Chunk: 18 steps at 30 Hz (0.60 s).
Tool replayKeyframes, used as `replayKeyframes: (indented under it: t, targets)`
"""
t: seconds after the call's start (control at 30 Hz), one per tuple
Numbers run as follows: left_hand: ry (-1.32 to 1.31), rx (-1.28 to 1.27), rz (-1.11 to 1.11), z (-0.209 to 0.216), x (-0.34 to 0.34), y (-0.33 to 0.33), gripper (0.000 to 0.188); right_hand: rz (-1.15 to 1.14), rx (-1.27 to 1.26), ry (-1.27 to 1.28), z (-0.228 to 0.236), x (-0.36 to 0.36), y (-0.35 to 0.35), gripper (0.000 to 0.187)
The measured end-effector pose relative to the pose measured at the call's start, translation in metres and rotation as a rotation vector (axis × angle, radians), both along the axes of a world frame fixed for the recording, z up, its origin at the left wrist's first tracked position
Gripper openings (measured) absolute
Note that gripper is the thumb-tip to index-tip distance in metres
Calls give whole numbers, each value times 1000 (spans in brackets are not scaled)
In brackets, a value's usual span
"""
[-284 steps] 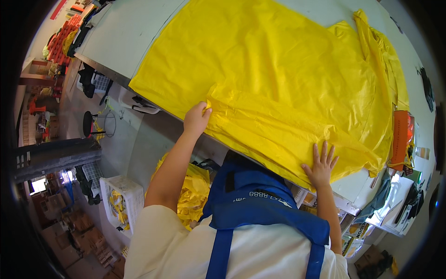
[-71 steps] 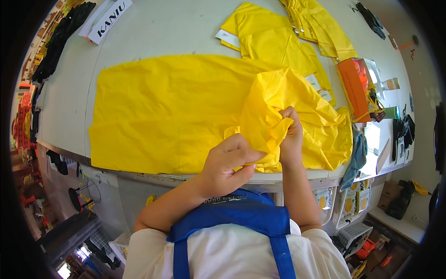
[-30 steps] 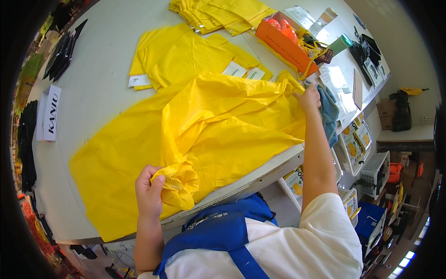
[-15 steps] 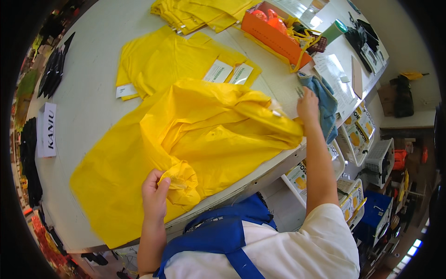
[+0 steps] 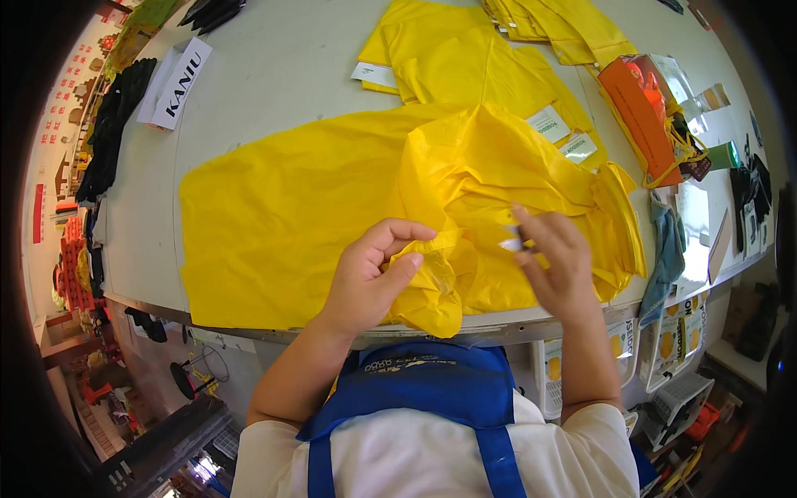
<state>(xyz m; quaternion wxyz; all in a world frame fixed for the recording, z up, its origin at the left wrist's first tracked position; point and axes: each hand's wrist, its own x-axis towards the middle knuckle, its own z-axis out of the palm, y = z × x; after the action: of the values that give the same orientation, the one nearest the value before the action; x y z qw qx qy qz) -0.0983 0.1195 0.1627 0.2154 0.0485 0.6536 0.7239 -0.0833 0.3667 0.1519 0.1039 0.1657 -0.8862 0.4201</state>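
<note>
A yellow garment [image 5: 282, 216] of thin, smooth fabric lies across the near part of the table, flat at the left and bunched up at the right. My left hand [image 5: 365, 278] pinches a gathered edge of it between thumb and fingers, close to the table's front edge. Just right of that edge, over the crumpled fabric, my right hand [image 5: 564, 266] is closed round small snips [image 5: 513, 242]. Their shiny blade points toward the pinched edge without visibly touching it; motion blurs them and the fingers.
Folded yellow garments [image 5: 452, 58] with white tags lie beyond. To the right are an orange box [image 5: 635, 116] of red-orange items, a green cylinder [image 5: 722, 156] and a blue cloth [image 5: 664, 253]. At left stand a white sign [image 5: 176, 83] and black fabric [image 5: 116, 124]. White crates [image 5: 541, 378] sit below the edge.
My right hand has come from beside the blue cloth to the garment, bringing the snips. My left hand still holds the gathered edge. The whole view has turned and shifted.
</note>
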Motion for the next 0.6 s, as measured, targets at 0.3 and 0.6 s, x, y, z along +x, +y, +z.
replayKeyframes:
  t: [0.3,0.6]
  targets:
    - [-20,8,-30,10,7,-10,22,124,126,95,13,1,-39,47]
    - [-10,-4,-10,15,10,-9,24,105,40,11,22,6,-39,43]
